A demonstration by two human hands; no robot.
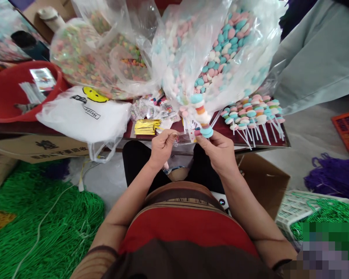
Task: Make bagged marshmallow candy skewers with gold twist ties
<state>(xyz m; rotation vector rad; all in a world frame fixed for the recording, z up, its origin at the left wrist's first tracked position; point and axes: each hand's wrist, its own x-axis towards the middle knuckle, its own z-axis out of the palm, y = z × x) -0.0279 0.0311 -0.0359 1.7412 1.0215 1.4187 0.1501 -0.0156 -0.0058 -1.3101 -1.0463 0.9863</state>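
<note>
My right hand point(218, 149) pinches a stick of stacked pastel candy discs point(202, 116) at its lower end, the stack pointing up and away. My left hand point(163, 145) is closed on a small clear plastic wrapper point(184, 138) held against the stick's base. Both hands hover over my lap at the near edge of a dark red table point(279, 141). A row of finished candy sticks point(253, 114) lies on the table to the right. A bundle of gold twist ties point(147, 126) lies just beyond my left hand.
Large clear bags of pastel candies point(218, 54) and mixed coloured candies point(84, 58) crowd the table's back. A white smiley bag point(84, 114) and a red basin point(8, 93) sit left. A cardboard box point(264, 182) stands at my right knee. Green beads point(46, 221) cover the floor.
</note>
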